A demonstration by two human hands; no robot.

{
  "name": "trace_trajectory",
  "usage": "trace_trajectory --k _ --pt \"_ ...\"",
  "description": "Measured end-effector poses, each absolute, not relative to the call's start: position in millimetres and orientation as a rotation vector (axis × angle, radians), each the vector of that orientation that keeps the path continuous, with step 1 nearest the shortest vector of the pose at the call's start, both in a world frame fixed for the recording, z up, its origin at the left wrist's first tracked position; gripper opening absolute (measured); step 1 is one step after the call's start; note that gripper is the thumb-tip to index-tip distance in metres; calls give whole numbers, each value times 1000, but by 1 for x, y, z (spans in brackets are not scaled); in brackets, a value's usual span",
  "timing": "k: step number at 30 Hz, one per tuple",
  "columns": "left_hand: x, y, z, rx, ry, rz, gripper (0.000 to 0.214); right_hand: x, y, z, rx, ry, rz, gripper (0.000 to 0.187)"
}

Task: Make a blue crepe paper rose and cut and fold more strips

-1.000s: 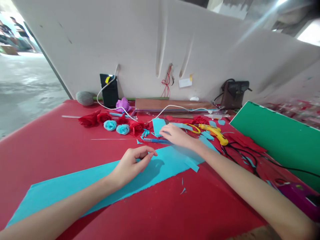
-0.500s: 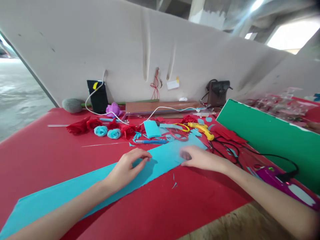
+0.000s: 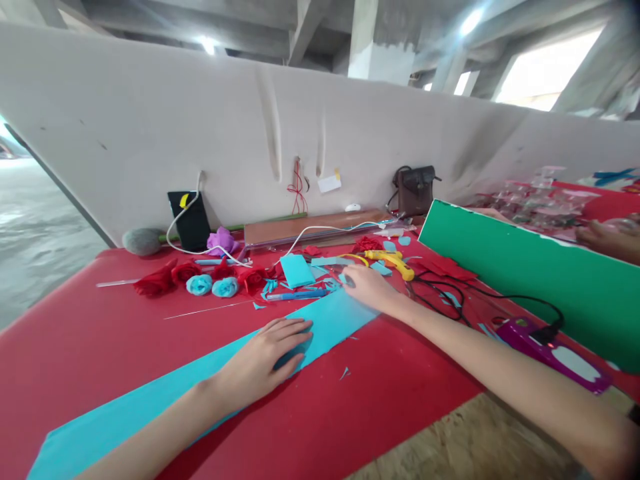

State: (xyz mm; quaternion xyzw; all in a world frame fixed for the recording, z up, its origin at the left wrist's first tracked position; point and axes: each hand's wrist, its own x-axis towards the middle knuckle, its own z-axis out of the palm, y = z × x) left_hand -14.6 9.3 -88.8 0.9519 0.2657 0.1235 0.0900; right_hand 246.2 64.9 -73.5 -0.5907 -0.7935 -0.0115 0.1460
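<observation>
A long strip of light blue crepe paper (image 3: pixel 150 400) lies slantwise across the red table. My left hand (image 3: pixel 273 350) rests flat on it, fingers stretched out and slightly apart. At the strip's far right end my right hand (image 3: pixel 369 287) reaches into a scatter of blue scraps, its fingers curled down where a red loop-shaped handle lay. What is between those fingertips is hidden. Close by are a folded blue paper piece (image 3: pixel 297 271), a blue pen (image 3: pixel 297 295) and a yellow glue gun (image 3: pixel 400 267).
Red paper roses (image 3: pixel 155 280) and small blue paper flowers (image 3: pixel 225 287) lie at the left. A green board (image 3: pixel 525 280) stands at the right, beside a purple power strip (image 3: pixel 555 357) with black cables. Another person's hand (image 3: pixel 613 239) shows behind the board.
My right hand has moved from above the blue strip to the scraps beyond it. My left hand has flattened onto the paper. The camera view has shifted, showing more ceiling.
</observation>
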Motion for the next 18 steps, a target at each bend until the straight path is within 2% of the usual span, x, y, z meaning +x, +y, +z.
trace_trajectory --k 6,10,14,18 --pt "-32 4 -89 2835 732 356 35 250 61 -71 -1736 -2364 -126 13" --pt "-42 -2 -85 2804 601 355 35 256 61 -68 -1755 -2361 -144 7" --pt "-28 -30 -53 2622 586 596 18 249 61 -66 -1733 -2308 -173 16" --pt "-12 -84 -23 2492 618 820 42 230 59 -66 -1691 -2342 -85 25"
